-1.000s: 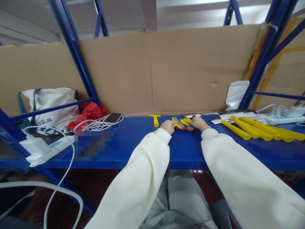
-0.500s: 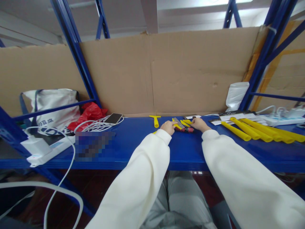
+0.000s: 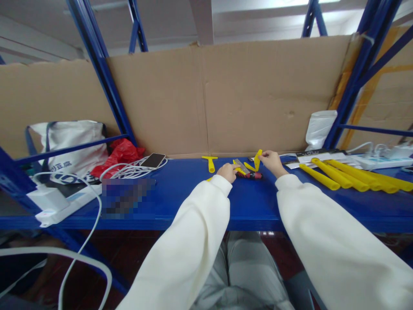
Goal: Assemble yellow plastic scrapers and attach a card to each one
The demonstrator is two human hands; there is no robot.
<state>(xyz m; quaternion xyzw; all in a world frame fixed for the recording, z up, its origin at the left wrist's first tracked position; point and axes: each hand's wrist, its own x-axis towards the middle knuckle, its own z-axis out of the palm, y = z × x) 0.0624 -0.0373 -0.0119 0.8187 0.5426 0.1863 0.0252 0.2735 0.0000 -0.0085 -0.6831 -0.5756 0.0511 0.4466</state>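
My left hand point(image 3: 227, 172) is closed at the end of a small yellow plastic piece point(image 3: 239, 171), its fingertips partly hidden. Beside that lies a grey flat piece point(image 3: 242, 167), and under them a red-and-black tool point(image 3: 253, 175) rests on the blue shelf. In my right hand point(image 3: 272, 162), a flat yellow piece point(image 3: 257, 159) is pinched between the fingers and held upright above the shelf. Another slim yellow piece point(image 3: 248, 166) lies between the hands. A yellow T-shaped scraper-like tool point(image 3: 211, 165) stands apart, left of my left hand.
Several yellow tubes point(image 3: 342, 175) lie at the right on flat packaging point(image 3: 322, 156). A white power strip point(image 3: 380, 162) is behind them. Leftward are a phone point(image 3: 153, 160), coiled white cable point(image 3: 129, 170), a red plastic bag point(image 3: 121, 157) and a cloth bag point(image 3: 72, 142). Cardboard point(image 3: 206, 99) walls the back.
My right hand has lifted the flat yellow piece from the shelf and tipped it upright, shifting slightly right and up. My left hand has stayed in place.
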